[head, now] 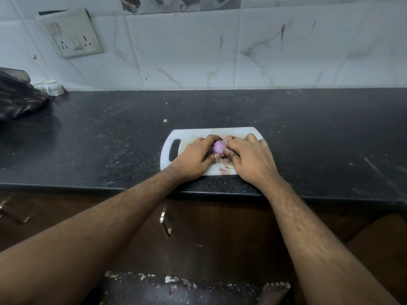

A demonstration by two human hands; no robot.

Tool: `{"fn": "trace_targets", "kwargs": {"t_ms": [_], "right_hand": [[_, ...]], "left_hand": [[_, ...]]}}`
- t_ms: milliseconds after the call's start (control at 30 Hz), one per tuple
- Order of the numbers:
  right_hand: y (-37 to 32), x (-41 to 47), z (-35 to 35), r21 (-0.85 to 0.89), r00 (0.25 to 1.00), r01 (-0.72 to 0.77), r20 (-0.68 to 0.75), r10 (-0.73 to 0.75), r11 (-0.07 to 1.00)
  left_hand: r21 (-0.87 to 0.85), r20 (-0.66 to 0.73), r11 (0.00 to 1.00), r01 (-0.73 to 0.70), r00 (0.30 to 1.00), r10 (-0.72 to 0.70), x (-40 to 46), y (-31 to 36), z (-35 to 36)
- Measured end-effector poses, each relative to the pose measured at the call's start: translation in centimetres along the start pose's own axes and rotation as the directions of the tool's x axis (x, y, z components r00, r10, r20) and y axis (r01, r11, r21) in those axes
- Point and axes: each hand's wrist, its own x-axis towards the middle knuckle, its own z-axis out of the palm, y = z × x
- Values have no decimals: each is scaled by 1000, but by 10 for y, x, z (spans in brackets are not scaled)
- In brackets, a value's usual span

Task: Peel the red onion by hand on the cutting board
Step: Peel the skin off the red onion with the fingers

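**Two hands on one small red onion**

We look down from head height onto a black speckled desk (110, 133) set against a wall of white marbled tiles (187, 51). A white plastic cutting board (193, 134) lies near the desk's front edge, its handle slot to the left.

Red onion (219, 147): small, glossy purple, mostly bare of dry skin on the side we can see. It sits over the middle of the board, held between both hands. We cannot tell whether it rests on the board or is lifted just off it.

Left hand (193, 158): fingers curled round the onion's left side, index finger arching over the top, thumb tucked underneath. The grip looks firm.

Right hand (251, 159): knuckles up, fingers bent inward, tips meeting the onion's right side. It seems to pinch at the surface there, but the fingertips are hidden behind the knuckles, so we cannot say what exactly they hold.

Peel scraps (224, 169): pale pink and papery bits lie on the board just below the onion, between the two hands. More bits show behind the onion at the board's far side.

Surroundings: a switch and socket plate (72, 33) on the wall at upper left; a dark crumpled plastic bag (19, 95) on the desk's far left. Brown cabinet doors with a metal handle (165, 223) below the desk. On the floor (143, 289), scattered peel and the toes of a bare foot (276, 288).
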Motion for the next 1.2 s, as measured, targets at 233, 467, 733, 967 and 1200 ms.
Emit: {"fn": "trace_targets", "kwargs": {"t_ms": [233, 467, 733, 967, 1200], "right_hand": [[3, 1, 5, 224, 989, -134, -38, 146, 965], [7, 5, 10, 199, 970, -221, -55, 236, 955], [-5, -3, -2, 243, 980, -85, -154, 125, 966], [-2, -3, 0, 436, 994, -68, -51, 100, 897], [-3, -1, 1, 436, 998, -7, -46, 30, 900]], "left_hand": [[-104, -76, 995, 5, 997, -13, -3, 2, -2], [-120, -106, 993, 22, 994, -35, -5, 3, -6], [-165, -121, 983, -81, 991, 62, -6, 10, -7], [-150, -133, 986, -77, 989, 57, -7, 6, -3], [-117, -105, 989, -93, 991, 81, -5, 8, -5]]}}
